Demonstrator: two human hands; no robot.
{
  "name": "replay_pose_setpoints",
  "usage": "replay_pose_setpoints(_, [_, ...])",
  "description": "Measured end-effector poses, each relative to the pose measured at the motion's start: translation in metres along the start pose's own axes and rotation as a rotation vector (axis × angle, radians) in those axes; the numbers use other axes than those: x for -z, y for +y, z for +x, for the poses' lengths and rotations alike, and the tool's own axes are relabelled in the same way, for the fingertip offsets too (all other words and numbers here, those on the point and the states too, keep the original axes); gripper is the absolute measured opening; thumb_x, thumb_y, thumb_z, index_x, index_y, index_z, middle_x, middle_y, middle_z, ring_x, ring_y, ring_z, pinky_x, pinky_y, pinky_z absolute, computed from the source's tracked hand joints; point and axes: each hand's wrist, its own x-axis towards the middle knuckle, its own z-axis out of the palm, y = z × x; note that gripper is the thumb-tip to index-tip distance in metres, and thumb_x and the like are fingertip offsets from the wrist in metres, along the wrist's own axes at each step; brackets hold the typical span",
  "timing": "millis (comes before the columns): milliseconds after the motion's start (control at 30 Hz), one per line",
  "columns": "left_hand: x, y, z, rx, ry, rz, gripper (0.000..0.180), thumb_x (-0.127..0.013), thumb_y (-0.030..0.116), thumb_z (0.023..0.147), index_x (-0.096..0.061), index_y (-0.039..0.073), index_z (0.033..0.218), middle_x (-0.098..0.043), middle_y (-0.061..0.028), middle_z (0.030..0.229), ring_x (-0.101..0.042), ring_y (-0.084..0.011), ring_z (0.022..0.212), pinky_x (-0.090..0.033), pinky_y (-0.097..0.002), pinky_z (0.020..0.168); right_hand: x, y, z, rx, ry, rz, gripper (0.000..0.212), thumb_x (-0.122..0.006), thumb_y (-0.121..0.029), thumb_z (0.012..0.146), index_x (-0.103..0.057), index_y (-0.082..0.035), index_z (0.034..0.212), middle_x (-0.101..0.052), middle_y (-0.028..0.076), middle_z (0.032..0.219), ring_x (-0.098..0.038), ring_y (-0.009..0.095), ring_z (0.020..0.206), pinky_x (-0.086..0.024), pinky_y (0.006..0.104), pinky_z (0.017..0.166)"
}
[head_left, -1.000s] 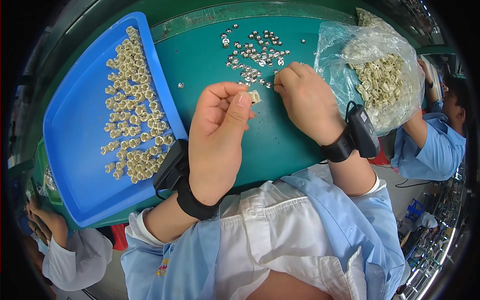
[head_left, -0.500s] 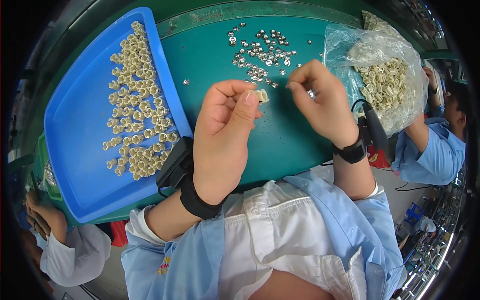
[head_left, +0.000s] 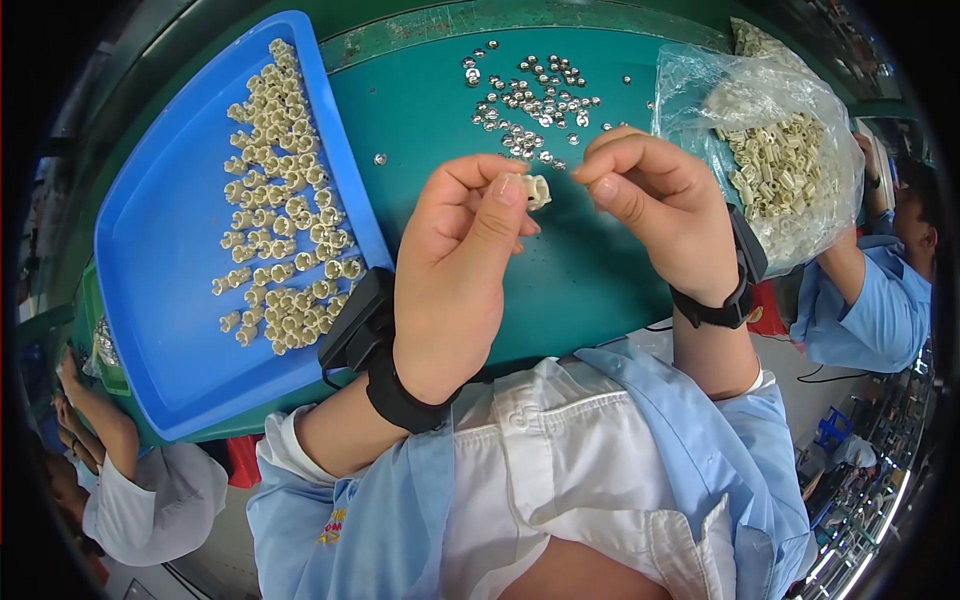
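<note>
My left hand [head_left: 455, 270] is closed, pinching a cream plastic socket [head_left: 538, 192] between thumb and fingers. The socket's notched open end points toward my right hand. Just across a small gap, my right hand [head_left: 665, 215] is curled, its thumb and forefinger drawn together. Whatever may lie between those fingertips is hidden or too small to name. Beyond both hands, small shiny metal pieces [head_left: 520, 138] are scattered over the green tabletop [head_left: 420, 90]. Each wrist wears a black strap with a device on it.
On the left, a blue tray [head_left: 165, 300] carries many cream sockets [head_left: 290, 205] standing in rows. A clear plastic bag [head_left: 690, 95] of cream plastic parts [head_left: 775, 165] lies at the right. Co-workers sit at both sides, one in a blue sleeve [head_left: 860, 320].
The socket in my left hand has turned to show more of its open end. My right hand has shifted slightly right, its thumb further from the forefinger's tip. The whole view has moved a little.
</note>
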Motion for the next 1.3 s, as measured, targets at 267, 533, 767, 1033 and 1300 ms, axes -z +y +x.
replay_pose_setpoints(267, [0.002, -0.005, 0.002, -0.036, -0.035, -0.074, 0.021, -0.047, 0.022, 0.091, -0.048, 0.005, 0.104, -0.056, -0.0002, 0.088, -0.048, -0.0058, 0.075, -0.038, -0.0195, 0.067, -0.013, -0.017, 0.005, -0.303, 0.058, 0.267, 0.012, -0.056, -0.005, 0.083, -0.057, 0.002, 0.093, -0.060, 0.005, 0.079, -0.055, 0.010, 0.068, -0.045, 0.0214, 0.061])
replay_pose_setpoints(533, [0.001, -0.004, 0.000, -0.041, -0.086, -0.061, 0.022, -0.049, 0.022, 0.091, -0.048, 0.005, 0.104, -0.056, -0.0003, 0.088, -0.049, -0.0061, 0.076, -0.040, -0.0203, 0.069, -0.014, -0.024, 0.007, -0.371, -0.050, 0.293, 0.011, -0.058, -0.007, 0.083, -0.057, 0.000, 0.090, -0.059, 0.003, 0.079, -0.054, 0.007, 0.070, -0.043, 0.0194, 0.061])
replay_pose_setpoints(767, [-0.001, -0.006, -0.001, -0.130, -0.071, -0.097, 0.019, -0.049, 0.019, 0.090, -0.047, 0.005, 0.103, -0.056, -0.0013, 0.089, -0.051, -0.0071, 0.081, -0.041, -0.0211, 0.073, -0.027, -0.016, 0.001, -0.341, 0.000, 0.566, 0.010, -0.059, -0.009, 0.083, -0.054, -0.002, 0.088, -0.061, 0.005, 0.082, -0.056, 0.008, 0.071, -0.044, 0.0175, 0.064])
replay_pose_setpoints(1033, [0.003, -0.013, 0.000, -0.281, -0.123, -0.103, 0.013, -0.051, 0.009, 0.089, -0.046, 0.005, 0.100, -0.054, -0.0035, 0.093, -0.052, -0.0079, 0.083, -0.041, -0.0210, 0.076, -0.037, -0.009, -0.007, -0.369, 0.012, 0.709, 0.011, -0.055, -0.014, 0.086, -0.048, -0.007, 0.090, -0.050, -0.003, 0.081, -0.043, 0.004, 0.069, -0.034, 0.0186, 0.058])
replay_pose_setpoints(1300, [0.005, -0.010, -0.001, -0.562, -0.244, 0.177, 0.014, -0.050, 0.004, 0.088, -0.045, 0.004, 0.101, -0.052, -0.0059, 0.095, -0.051, -0.0100, 0.085, -0.041, -0.0223, 0.077, -0.025, -0.013, -0.006, -0.254, -0.186, 0.641, 0.015, -0.056, -0.010, 0.085, -0.045, -0.007, 0.095, -0.049, -0.002, 0.090, -0.045, 0.006, 0.078, -0.036, 0.0183, 0.070])
